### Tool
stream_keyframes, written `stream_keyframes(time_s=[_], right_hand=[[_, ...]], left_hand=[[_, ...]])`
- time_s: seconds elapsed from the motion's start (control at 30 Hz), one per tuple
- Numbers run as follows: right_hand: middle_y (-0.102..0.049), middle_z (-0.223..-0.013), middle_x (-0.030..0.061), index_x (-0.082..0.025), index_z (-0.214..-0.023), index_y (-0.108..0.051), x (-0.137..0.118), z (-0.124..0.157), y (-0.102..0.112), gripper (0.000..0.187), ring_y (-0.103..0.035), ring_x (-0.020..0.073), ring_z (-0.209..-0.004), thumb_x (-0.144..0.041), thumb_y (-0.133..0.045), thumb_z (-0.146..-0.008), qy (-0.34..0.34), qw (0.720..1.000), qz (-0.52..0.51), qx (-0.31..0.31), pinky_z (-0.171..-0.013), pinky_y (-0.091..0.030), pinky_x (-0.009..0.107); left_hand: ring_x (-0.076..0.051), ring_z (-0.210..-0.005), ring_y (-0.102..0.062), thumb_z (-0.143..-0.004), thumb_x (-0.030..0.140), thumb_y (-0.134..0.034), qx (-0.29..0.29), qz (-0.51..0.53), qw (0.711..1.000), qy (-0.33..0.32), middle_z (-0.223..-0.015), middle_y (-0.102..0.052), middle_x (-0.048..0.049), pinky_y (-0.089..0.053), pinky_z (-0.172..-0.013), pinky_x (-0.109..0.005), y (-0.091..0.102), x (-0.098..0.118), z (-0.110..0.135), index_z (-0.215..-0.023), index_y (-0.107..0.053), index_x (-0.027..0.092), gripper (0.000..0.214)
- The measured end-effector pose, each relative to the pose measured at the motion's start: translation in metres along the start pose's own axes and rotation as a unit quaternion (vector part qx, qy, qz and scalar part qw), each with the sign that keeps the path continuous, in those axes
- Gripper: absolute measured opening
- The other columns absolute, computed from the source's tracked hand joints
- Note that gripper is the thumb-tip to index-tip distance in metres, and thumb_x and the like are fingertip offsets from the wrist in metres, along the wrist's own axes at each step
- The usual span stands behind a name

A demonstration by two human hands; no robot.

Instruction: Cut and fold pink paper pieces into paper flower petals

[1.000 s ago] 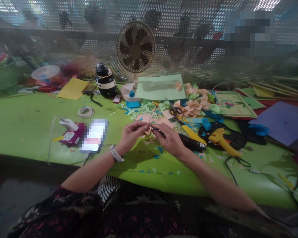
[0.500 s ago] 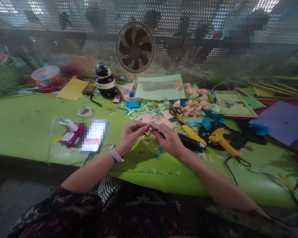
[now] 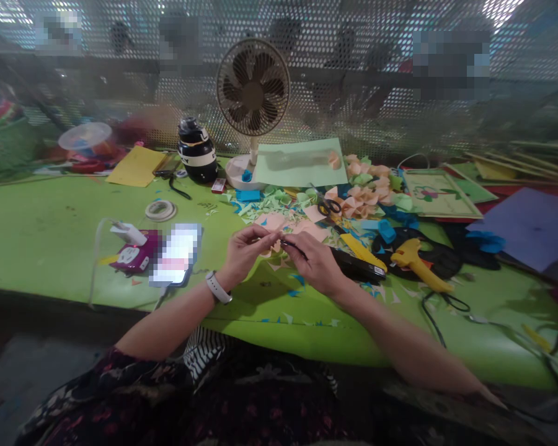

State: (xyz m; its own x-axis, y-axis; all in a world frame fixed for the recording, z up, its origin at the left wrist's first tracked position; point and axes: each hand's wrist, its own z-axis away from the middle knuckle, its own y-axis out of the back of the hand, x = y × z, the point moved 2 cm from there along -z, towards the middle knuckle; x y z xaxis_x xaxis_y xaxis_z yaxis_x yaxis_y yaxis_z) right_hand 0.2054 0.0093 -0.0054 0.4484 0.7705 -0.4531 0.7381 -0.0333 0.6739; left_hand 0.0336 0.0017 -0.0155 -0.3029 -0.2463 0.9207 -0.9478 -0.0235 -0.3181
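Observation:
My left hand [image 3: 247, 255], with a pale watch on its wrist, is closed in a pinch above the green table. What its fingertips hold is too small to make out. My right hand [image 3: 317, 261] is closed around a thin dark stick-like tool [image 3: 294, 248], whose tip meets the left fingertips. Peach paper pieces [image 3: 272, 222] and green and blue scraps lie just beyond both hands. Beside my right hand are a long black object [image 3: 359, 266] with a label and a yellow cutter-like tool [image 3: 360, 249]. Black-handled scissors [image 3: 329, 207] rest among the scraps.
A yellow glue gun [image 3: 418, 265] lies on the right with its black cord. To the left are a phone [image 3: 177, 254], a purple power adapter [image 3: 139, 253] and a tape roll [image 3: 160, 210]. A fan [image 3: 253, 90] and a black bottle [image 3: 198, 155] stand behind.
Both hands stay in nearly the same place, fingertips together. My left fingers have shifted very slightly; the things on the table have not moved.

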Motion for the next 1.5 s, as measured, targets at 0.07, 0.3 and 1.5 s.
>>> stream_keyframes(time_s=[0.07,0.3,1.5], right_hand=[[-0.072,-0.103,0.0081,-0.023,-0.115,-0.065,0.000,-0.001,0.000,0.022,-0.068,0.0197,-0.091,-0.029,-0.051,-0.100,0.003,1.000,-0.005,0.002,-0.078,-0.056,0.032],[-0.073,-0.103,0.0073,-0.022,-0.112,-0.065,0.002,-0.005,0.003,0.019,-0.069,0.0186,-0.093,-0.026,-0.053,-0.099,0.022,0.998,-0.057,-0.007,-0.080,-0.056,0.031],[-0.072,-0.101,0.0084,-0.021,-0.109,-0.064,-0.002,-0.006,0.004,0.018,-0.069,0.0193,-0.094,-0.029,-0.050,-0.099,-0.014,0.995,-0.097,-0.016,-0.081,-0.056,0.031]], left_hand=[[-0.008,-0.058,-0.059,-0.063,0.038,-0.089,0.000,0.006,1.000,0.004,-0.067,-0.067,0.0001,-0.049,-0.053,-0.019,0.000,0.000,0.000,-0.069,-0.073,0.017,0.027],[-0.009,-0.060,-0.062,-0.066,0.037,-0.087,-0.013,0.014,1.000,0.017,-0.070,-0.070,-0.0011,-0.050,-0.055,-0.021,0.003,-0.003,0.000,-0.073,-0.075,0.018,0.023],[-0.008,-0.061,-0.062,-0.071,0.034,-0.085,-0.043,0.017,0.999,0.004,-0.071,-0.071,-0.0014,-0.051,-0.060,-0.022,0.007,-0.007,-0.003,-0.074,-0.075,0.018,0.019]])
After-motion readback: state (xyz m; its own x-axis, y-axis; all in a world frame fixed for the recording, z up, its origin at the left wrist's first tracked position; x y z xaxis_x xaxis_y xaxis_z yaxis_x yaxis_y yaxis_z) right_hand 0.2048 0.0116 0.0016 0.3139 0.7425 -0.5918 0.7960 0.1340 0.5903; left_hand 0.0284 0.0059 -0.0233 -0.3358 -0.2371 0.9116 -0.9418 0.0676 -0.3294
